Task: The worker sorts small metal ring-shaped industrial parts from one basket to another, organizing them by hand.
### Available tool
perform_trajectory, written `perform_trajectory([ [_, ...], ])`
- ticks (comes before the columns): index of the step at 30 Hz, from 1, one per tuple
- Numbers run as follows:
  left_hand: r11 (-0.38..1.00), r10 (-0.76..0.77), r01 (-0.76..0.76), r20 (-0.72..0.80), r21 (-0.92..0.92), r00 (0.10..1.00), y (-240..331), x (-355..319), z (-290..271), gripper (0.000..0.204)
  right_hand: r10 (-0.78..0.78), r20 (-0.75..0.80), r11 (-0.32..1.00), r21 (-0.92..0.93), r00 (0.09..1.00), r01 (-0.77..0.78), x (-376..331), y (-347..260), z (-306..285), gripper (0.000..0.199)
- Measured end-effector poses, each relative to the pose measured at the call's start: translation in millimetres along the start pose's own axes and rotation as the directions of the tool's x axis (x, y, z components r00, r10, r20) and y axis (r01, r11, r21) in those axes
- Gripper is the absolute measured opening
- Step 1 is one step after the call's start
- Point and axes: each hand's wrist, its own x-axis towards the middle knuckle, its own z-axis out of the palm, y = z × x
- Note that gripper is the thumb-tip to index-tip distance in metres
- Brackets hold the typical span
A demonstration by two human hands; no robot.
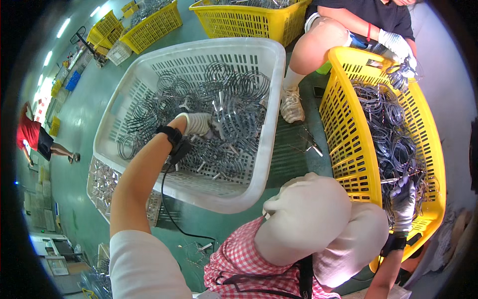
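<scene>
My left hand [198, 124], in a white knit glove with a black band at the wrist, reaches into a large white basket [219, 198]. Its fingers close on a coiled grey cable [241, 119], which is smeared by motion; the fingertips are partly hidden. Many similar coils with small white ends fill the basket around it. On the right, my gloved right hand [402, 204] is inside a yellow basket [352, 149], at the near end of a heap of dark cables [393, 124]. Its fingers stretch out against the cables, their tips partly covered.
Across the yellow basket sits a co-worker, whose gloved hand [397, 46] holds a cable bundle [400, 77]. More yellow baskets [249, 22] stand behind. A crate of small parts [103, 182] is left of the white basket. Loose pieces [312, 144] lie on the green floor.
</scene>
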Motion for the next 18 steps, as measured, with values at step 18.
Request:
perform_trajectory([
  [18,0.779,-0.113,0.608,0.919,-0.154,0.378,103.5,23.9,44.3,0.036,0.138,-0.013,0.99,-0.021,0.99,-0.138,10.2,27.2,-13.4,0.03],
])
